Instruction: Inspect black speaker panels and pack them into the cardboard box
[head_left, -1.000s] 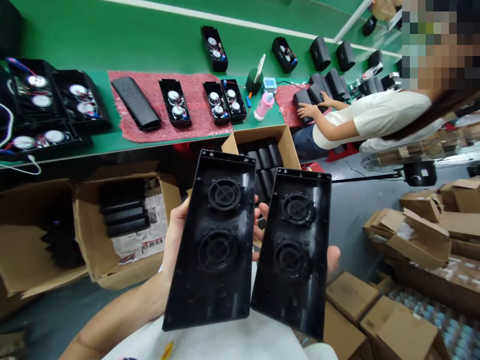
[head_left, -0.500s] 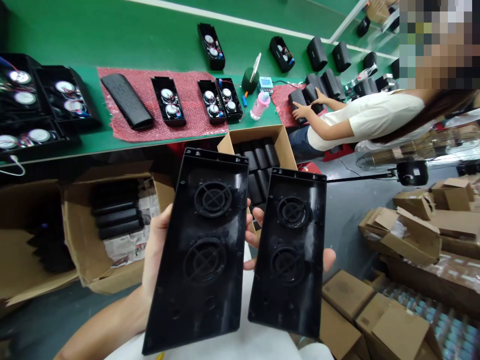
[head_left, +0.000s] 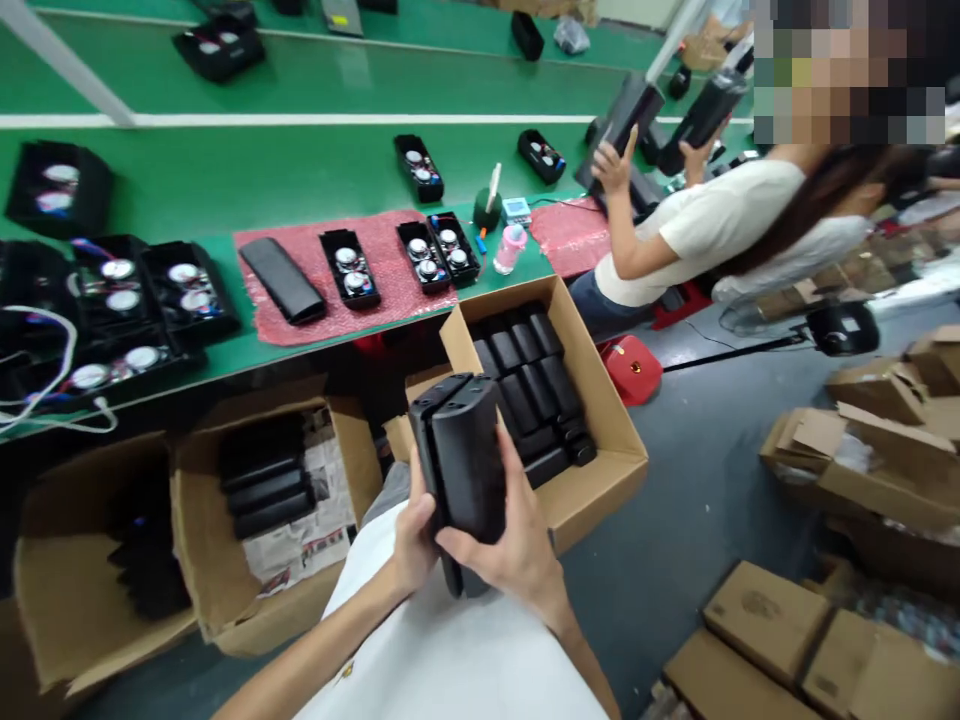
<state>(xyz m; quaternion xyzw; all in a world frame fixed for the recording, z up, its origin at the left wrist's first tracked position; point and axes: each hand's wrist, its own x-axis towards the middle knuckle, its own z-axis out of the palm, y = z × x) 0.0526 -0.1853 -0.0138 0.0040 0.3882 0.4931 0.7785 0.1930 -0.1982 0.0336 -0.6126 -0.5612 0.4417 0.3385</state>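
Observation:
Two black plastic speaker shells are in my hands, side by side and upright in front of my body. My left hand (head_left: 415, 540) is closed around the left shell (head_left: 427, 470), which shows as a narrow strip. The right shell (head_left: 474, 465) is gripped by my right hand (head_left: 521, 545), thumb across its near face and fingers along its right side. A thin gap runs between the shells. Their inner faces are hidden. Just beyond them stands an open cardboard box (head_left: 619, 475) with rows of black shells (head_left: 525, 385).
On the green bench (head_left: 315, 165), pink bubble wrap (head_left: 390, 235) bears open speaker housings (head_left: 351, 270) and a closed black case (head_left: 281, 280). Another open carton (head_left: 191, 540) stands at left. A co-worker (head_left: 675, 230) holds two black cases at right, near a red stool (head_left: 631, 368).
My hands have turned the shells from showing their insides to upright and brought them close together. The co-worker has lifted two black cases off the bench. The view has shifted.

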